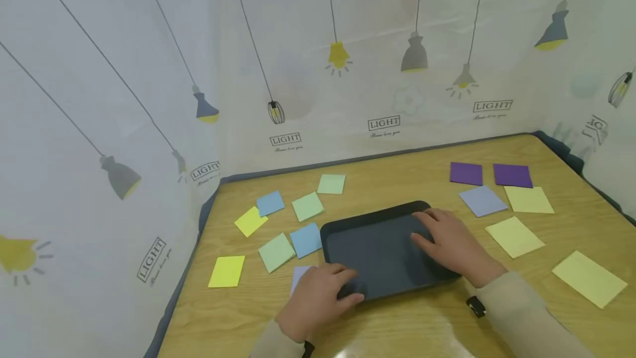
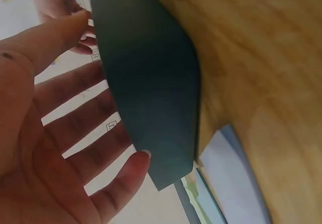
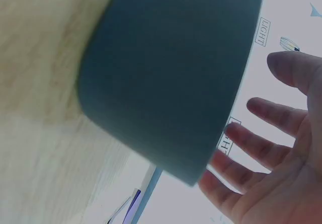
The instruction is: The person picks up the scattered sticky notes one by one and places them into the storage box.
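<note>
A dark rectangular tray lies on the wooden table, its inside bare. My left hand is at its near left corner, fingers reaching over the rim. In the left wrist view the left hand has its fingers spread at the edge of the tray. Over the tray's right side hangs my right hand, fingers loosely extended. The right wrist view shows the right hand with fingers apart beside the tray's wall; whether they touch it I cannot tell.
Left of the tray lie several notes: yellow, green, blue and a partly hidden lilac one. On the right are two purple notes, a lilac note and pale yellow notes. A printed curtain surrounds the table.
</note>
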Available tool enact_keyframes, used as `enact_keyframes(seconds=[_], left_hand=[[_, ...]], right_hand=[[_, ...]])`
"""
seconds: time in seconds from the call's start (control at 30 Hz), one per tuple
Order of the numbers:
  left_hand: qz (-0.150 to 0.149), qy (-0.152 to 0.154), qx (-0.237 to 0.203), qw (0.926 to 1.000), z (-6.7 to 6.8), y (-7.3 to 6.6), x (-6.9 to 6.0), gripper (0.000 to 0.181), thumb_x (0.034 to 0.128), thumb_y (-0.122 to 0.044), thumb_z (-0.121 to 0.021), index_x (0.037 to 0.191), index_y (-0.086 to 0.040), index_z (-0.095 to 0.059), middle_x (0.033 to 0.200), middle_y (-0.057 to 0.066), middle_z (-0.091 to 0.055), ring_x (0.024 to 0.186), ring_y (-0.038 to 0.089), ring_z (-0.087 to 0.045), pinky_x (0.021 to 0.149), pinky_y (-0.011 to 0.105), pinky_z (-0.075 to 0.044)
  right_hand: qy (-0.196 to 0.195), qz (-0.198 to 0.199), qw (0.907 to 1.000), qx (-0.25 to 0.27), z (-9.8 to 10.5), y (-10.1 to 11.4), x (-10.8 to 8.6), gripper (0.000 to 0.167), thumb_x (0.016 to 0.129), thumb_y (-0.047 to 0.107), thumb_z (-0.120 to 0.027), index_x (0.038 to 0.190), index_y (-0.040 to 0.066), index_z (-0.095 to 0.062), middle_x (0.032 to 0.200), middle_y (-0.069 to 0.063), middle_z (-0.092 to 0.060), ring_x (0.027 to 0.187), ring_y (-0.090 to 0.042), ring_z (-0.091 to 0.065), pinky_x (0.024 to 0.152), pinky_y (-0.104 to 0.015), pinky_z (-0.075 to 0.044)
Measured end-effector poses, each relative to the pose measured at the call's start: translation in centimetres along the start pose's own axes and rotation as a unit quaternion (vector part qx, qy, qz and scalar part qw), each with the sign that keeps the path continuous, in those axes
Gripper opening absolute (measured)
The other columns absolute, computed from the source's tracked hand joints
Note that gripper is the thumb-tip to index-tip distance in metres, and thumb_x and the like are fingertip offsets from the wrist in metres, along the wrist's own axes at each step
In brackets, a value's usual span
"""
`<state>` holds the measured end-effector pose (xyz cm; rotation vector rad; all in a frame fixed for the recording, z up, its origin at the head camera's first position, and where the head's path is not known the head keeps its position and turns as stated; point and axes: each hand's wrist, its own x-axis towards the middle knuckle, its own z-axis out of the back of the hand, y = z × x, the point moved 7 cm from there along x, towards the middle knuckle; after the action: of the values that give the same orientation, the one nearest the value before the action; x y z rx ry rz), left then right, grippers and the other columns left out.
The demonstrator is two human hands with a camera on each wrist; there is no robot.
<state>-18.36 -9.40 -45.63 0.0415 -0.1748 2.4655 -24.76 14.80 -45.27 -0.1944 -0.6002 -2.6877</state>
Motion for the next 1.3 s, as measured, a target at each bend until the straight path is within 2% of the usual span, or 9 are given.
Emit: enact_keyframes(seconds=[0.17, 0.3, 0.5, 0.63, 0.73, 0.9, 1.0, 1.2, 1.3], left_hand=[[-0.005, 0.014, 0.005, 0.9999, -0.6, -0.2, -0.6, 0.026, 0.0906, -0.046, -0.074, 0.110, -0.028, -0.077, 0.103, -0.014, -0.075, 0.087, 0.004, -0.070, 0.074, 0.026, -0.055], [0.002, 0.003, -0.001, 1.0000, -0.8, -0.3, -0.7, 0.009, 0.0918, -0.036, -0.075, 0.095, -0.030, -0.079, 0.087, -0.016, -0.074, 0.078, 0.000, -0.068, 0.069, 0.021, -0.054], [0.027, -0.011, -0.010, 0.9995, -1.2, 0.4, -0.6, 0.010, 0.0948, -0.032, -0.071, 0.089, -0.029, -0.079, 0.079, -0.016, -0.071, 0.071, -0.001, -0.065, 0.065, 0.019, -0.052], [0.040, -0.018, -0.017, 0.9989, -1.4, 0.9, -0.1, 0.013, 0.0954, -0.031, -0.071, 0.086, -0.027, -0.078, 0.075, -0.014, -0.071, 0.070, 0.000, -0.064, 0.064, 0.021, -0.052], [0.048, -0.020, -0.017, 0.9985, -1.3, 1.0, 0.5, 0.014, 0.0954, -0.030, -0.071, 0.085, -0.025, -0.078, 0.075, -0.013, -0.072, 0.070, 0.001, -0.065, 0.065, 0.021, -0.052], [0.058, -0.018, -0.021, 0.9979, -1.4, 1.2, 0.9, 0.013, 0.0952, -0.030, -0.071, 0.090, -0.025, -0.081, 0.081, -0.013, -0.075, 0.073, 0.000, -0.067, 0.067, 0.021, -0.054], [0.060, -0.011, -0.024, 0.9979, -1.8, 1.3, 0.7, 0.012, 0.0946, -0.032, -0.071, 0.092, -0.026, -0.082, 0.083, -0.014, -0.076, 0.074, -0.002, -0.067, 0.069, 0.020, -0.054], [0.052, -0.005, -0.034, 0.9980, -1.9, 1.1, 0.5, 0.011, 0.0944, -0.031, -0.072, 0.092, -0.026, -0.082, 0.083, -0.015, -0.075, 0.074, -0.003, -0.066, 0.068, 0.019, -0.053], [0.050, -0.008, -0.034, 0.9982, -1.9, 1.0, 0.6, 0.010, 0.0939, -0.031, -0.072, 0.092, -0.027, -0.082, 0.084, -0.016, -0.076, 0.076, -0.004, -0.066, 0.067, 0.019, -0.052]], right_hand=[[0.017, 0.011, 0.9998, -0.006, 0.3, 0.3, -0.3, 0.041, 0.098, 0.028, -0.067, 0.125, -0.002, -0.066, 0.119, -0.020, -0.068, 0.111, -0.040, -0.063, 0.093, -0.056, -0.052], [0.046, 0.019, 0.9987, -0.001, 0.0, 0.3, -0.8, 0.032, 0.097, 0.028, -0.068, 0.115, 0.002, -0.072, 0.108, -0.013, -0.073, 0.098, -0.032, -0.069, 0.084, -0.050, -0.056], [0.083, 0.037, 0.9957, 0.019, -0.2, 0.1, -1.6, 0.025, 0.097, 0.034, -0.068, 0.106, 0.011, -0.075, 0.094, 0.004, -0.072, 0.083, -0.013, -0.067, 0.073, -0.039, -0.056], [0.102, 0.058, 0.9927, 0.026, -0.5, -0.3, -2.3, 0.033, 0.095, 0.047, -0.067, 0.103, 0.015, -0.076, 0.092, 0.009, -0.072, 0.081, -0.009, -0.066, 0.071, -0.035, -0.055], [0.089, 0.093, 0.9915, 0.019, -0.7, -0.5, -2.8, 0.031, 0.090, 0.047, -0.073, 0.096, 0.016, -0.077, 0.090, 0.010, -0.072, 0.079, -0.008, -0.066, 0.070, -0.034, -0.056], [0.043, 0.147, 0.9881, 0.014, -1.0, -0.6, -3.3, 0.010, 0.085, 0.026, -0.080, 0.079, 0.021, -0.075, 0.077, 0.017, -0.066, 0.069, 0.002, -0.057, 0.061, -0.028, -0.051], [0.056, 0.140, 0.9883, 0.024, -1.4, -0.8, -3.6, 0.013, 0.087, 0.024, -0.079, 0.076, 0.023, -0.073, 0.073, 0.020, -0.064, 0.067, 0.005, -0.053, 0.058, -0.027, -0.048], [0.097, 0.095, 0.9905, 0.023, -2.0, -1.3, -4.1, 0.013, 0.091, 0.030, -0.075, 0.078, 0.027, -0.074, 0.074, 0.023, -0.064, 0.068, 0.007, -0.054, 0.060, -0.027, -0.049], [0.118, 0.089, 0.9886, 0.030, -2.5, -1.7, -4.3, 0.020, 0.093, 0.032, -0.072, 0.074, 0.028, -0.068, 0.069, 0.023, -0.057, 0.064, 0.007, -0.048, 0.057, -0.025, -0.044]])
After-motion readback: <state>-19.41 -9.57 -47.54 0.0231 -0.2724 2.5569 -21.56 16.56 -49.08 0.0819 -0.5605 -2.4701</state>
